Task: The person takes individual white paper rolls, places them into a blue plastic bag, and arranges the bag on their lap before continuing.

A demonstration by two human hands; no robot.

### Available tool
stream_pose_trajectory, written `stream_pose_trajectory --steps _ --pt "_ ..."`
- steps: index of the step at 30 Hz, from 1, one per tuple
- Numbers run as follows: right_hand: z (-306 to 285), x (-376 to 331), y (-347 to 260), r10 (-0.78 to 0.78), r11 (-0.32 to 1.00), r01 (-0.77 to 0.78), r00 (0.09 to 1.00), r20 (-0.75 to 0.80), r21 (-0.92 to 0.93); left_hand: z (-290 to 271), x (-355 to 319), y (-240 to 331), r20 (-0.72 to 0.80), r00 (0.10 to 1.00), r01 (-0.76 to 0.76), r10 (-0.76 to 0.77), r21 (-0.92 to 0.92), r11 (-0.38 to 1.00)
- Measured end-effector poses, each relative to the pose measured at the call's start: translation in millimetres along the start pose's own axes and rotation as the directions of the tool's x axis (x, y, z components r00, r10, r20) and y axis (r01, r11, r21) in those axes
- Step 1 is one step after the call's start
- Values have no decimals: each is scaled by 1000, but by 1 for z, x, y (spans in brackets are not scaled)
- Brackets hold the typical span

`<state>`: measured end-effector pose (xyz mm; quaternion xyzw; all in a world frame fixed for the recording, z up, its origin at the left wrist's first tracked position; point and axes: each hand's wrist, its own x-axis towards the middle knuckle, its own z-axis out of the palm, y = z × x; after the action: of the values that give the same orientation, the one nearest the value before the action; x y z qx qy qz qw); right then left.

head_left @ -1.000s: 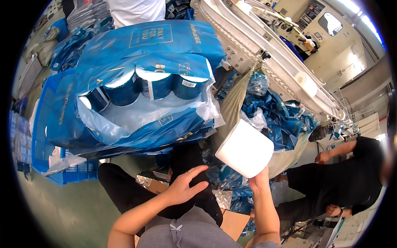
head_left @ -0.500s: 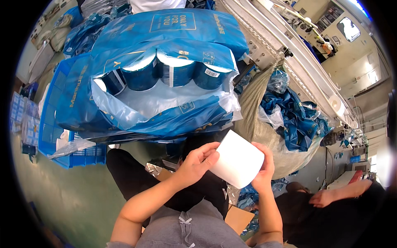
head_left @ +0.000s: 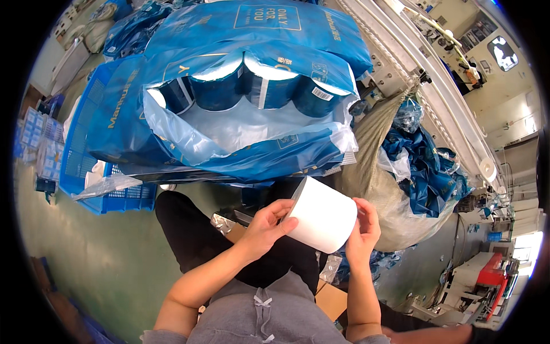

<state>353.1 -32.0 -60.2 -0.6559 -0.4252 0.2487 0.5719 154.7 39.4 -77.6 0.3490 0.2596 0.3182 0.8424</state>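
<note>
Above my lap is a plain white paper roll (head_left: 323,215), tilted, without any wrapper. My left hand (head_left: 268,225) grips its left end, the thumb on the near side and the fingers at the end face. At the right end, the fingers of my right hand (head_left: 362,234) are curled against the roll. Beyond my hands lies a large blue plastic bag (head_left: 229,160), torn open along the side towards me. Several blue-wrapped rolls (head_left: 216,92) stand in a row inside the opening.
A blue plastic basket (head_left: 74,155) stands under the bag at left. To the right, a beige sack (head_left: 372,200) overflows with crumpled blue wrappers (head_left: 421,166). A long conveyor (head_left: 424,74) runs diagonally behind it. Another person's arm (head_left: 429,335) shows at the lower right.
The roll has turned a little, and both hands stay on it. My view has shifted, so the bag sits further right. The other person's arm now appears lower in view.
</note>
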Motion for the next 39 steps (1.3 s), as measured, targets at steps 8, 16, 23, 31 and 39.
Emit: stream_pose_trajectory --steps 8,16,23,31,39 --pt "25 -26 -20 162 977 -157 987 -21 147 -8 -9 -8 31 997 -78 77 8 997" --pt "20 -22 -22 298 890 -299 953 57 344 -13 -4 -18 101 988 -119 113 50 992" --pt "10 -26 -19 275 869 -300 954 120 394 -13 5 -20 141 989 -37 33 22 999" --pt "-15 -46 -3 174 971 -205 958 229 120 -2 15 -10 150 989 -17 8 57 998" --pt "-20 -48 -2 160 987 -154 954 253 -42 2 16 -11 130 990 53 -57 33 998"
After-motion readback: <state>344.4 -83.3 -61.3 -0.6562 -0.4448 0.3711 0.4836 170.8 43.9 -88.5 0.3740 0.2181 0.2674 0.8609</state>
